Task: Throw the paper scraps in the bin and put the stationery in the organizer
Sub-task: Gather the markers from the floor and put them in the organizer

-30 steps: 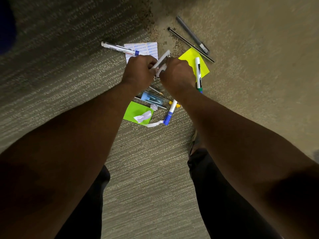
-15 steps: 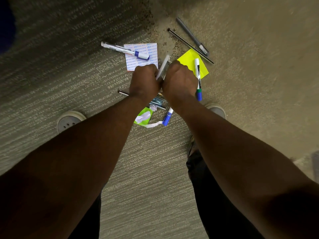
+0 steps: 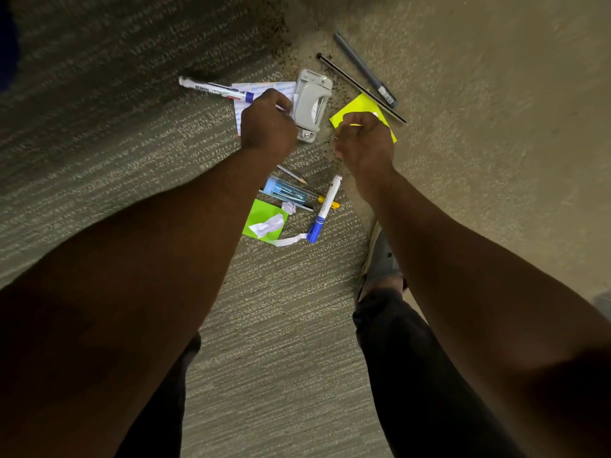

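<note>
Down on the carpet [image 3: 99,133], a person is bending over scattered stationery and paper. Their left hand [image 3: 266,122] is gripping a grey hole punch [image 3: 312,102] by its side edge, holding it above a printed slip [image 3: 264,89]. It is looking rigid and fairly heavy, so grasping across the body should be safest. Their right hand [image 3: 363,142] is hovering with fingers curled over a yellow sticky note [image 3: 350,112]; whether it is pinching anything cannot be told. A green note [image 3: 261,214] is lying nearer, carrying a crumpled white scrap [image 3: 269,224]; such scraps are light and soft, wanting a fingertip pinch. Two blue-capped markers [image 3: 322,209] [image 3: 215,90] and dark pens [image 3: 363,69] are looking smooth, likely rolling. Neither bin nor organizer is showing, and the forearms are covering some carpet.
</note>
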Action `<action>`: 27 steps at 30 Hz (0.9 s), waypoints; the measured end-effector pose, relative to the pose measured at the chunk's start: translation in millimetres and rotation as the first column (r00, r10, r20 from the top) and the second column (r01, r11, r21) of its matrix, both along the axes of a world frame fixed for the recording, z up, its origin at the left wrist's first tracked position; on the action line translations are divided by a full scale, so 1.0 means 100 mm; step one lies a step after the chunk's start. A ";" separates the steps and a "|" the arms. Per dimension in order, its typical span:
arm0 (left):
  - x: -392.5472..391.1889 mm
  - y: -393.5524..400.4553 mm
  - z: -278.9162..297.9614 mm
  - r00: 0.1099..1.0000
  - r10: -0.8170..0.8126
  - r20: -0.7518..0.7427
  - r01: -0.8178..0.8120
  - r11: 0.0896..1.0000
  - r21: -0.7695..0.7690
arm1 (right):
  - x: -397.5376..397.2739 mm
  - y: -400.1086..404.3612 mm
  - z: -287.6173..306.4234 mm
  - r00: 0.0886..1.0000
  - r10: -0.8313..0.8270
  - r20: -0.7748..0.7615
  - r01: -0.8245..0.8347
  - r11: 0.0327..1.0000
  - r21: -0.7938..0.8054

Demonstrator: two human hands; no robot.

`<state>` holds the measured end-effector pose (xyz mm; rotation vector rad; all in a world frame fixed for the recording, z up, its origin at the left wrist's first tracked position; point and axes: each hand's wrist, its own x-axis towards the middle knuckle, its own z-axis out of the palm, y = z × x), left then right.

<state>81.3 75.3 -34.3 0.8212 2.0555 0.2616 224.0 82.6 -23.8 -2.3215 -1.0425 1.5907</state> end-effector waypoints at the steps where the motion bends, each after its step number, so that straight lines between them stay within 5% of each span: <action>1: 0.00 -0.01 -0.01 1.000 -0.010 0.007 0.010 1.000 -0.005 | -0.02 0.00 -0.02 0.999 0.020 -0.027 -0.020 1.000 -0.012; 11: -0.02 0.13 -0.08 0.915 0.276 0.295 -0.247 0.960 -0.132 | -0.28 0.11 -0.21 0.994 0.103 0.024 -0.102 0.994 -0.030; 20: 0.01 0.21 -0.06 0.911 0.321 0.260 -0.279 0.942 -0.185 | -0.25 0.00 -0.24 0.970 0.226 0.089 -0.229 0.973 0.026; 27: -0.21 0.09 0.05 0.926 0.375 0.046 -0.374 0.927 -0.025 | -0.24 -0.09 -0.15 0.964 0.156 0.217 -0.181 0.978 0.099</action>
